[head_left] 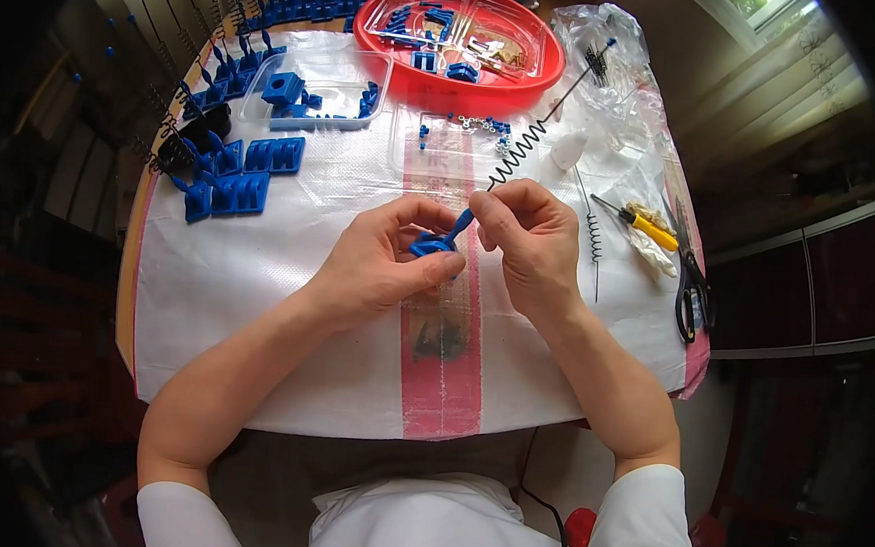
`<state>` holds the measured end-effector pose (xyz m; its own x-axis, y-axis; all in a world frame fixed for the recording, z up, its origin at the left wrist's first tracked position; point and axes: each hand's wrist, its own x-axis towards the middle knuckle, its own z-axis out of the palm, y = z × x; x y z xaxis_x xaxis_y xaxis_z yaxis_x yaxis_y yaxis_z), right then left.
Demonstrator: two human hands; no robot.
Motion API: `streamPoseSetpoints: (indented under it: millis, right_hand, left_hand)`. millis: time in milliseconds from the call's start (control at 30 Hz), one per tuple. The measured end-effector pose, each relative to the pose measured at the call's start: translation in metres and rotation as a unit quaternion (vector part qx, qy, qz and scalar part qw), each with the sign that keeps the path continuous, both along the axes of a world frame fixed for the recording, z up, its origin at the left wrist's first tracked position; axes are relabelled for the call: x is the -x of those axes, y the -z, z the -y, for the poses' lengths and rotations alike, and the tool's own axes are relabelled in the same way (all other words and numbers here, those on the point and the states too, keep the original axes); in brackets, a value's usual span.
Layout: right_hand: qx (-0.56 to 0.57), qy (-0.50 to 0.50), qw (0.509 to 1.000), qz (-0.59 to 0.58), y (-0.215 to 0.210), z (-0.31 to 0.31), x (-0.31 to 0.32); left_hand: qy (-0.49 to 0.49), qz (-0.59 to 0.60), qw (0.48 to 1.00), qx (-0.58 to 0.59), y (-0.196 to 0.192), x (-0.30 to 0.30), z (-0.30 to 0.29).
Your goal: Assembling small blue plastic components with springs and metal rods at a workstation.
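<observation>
My left hand (383, 255) is closed around a small blue plastic base (427, 244) over the middle of the table. From that base a blue stem (461, 224) slants up toward my right hand (534, 244). The right thumb and fingers pinch the lower end of a coiled black wire (518, 152), where it meets the stem's top. The wire runs up and away to the right, ending in a small blue tip (611, 42). My fingers partly cover the base and the joint between stem and wire.
Blue bases with upright coiled wires (231, 82) stand at the far left. Behind my hands are a clear tray (257, 112) of blue parts and a red basin (375, 61). A yellow-handled screwdriver (655, 232), a loose coiled wire (594, 238) and black-handled scissors (692, 284) lie right.
</observation>
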<state>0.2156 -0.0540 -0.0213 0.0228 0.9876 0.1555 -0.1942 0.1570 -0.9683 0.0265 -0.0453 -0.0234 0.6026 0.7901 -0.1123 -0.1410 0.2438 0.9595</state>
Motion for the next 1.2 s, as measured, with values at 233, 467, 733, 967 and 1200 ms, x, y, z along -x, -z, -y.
streamPoseSetpoints:
  millis: [233,467,733,967,1200]
  right_hand:
    - [-0.005,0.008,1.0,-0.005,0.0,0.003,0.006]
    - [0.012,-0.011,1.0,0.014,-0.001,0.004,0.009]
    - [0.068,-0.093,0.99,-0.079,0.0,0.004,0.008]
    - [0.074,-0.056,0.994,-0.058,0.002,0.004,0.009]
    - [0.063,-0.045,0.995,-0.059,0.004,0.002,0.007]
  left_hand:
    - [-0.004,0.005,0.999,0.043,-0.001,-0.001,0.0]
    - [-0.003,0.034,0.999,0.041,0.005,0.0,-0.003]
    - [0.036,0.056,0.994,0.087,-0.004,0.003,-0.002]
    - [0.042,0.055,0.993,0.093,-0.005,0.004,-0.003]
    - [0.009,0.091,0.984,0.155,-0.004,0.005,-0.005]
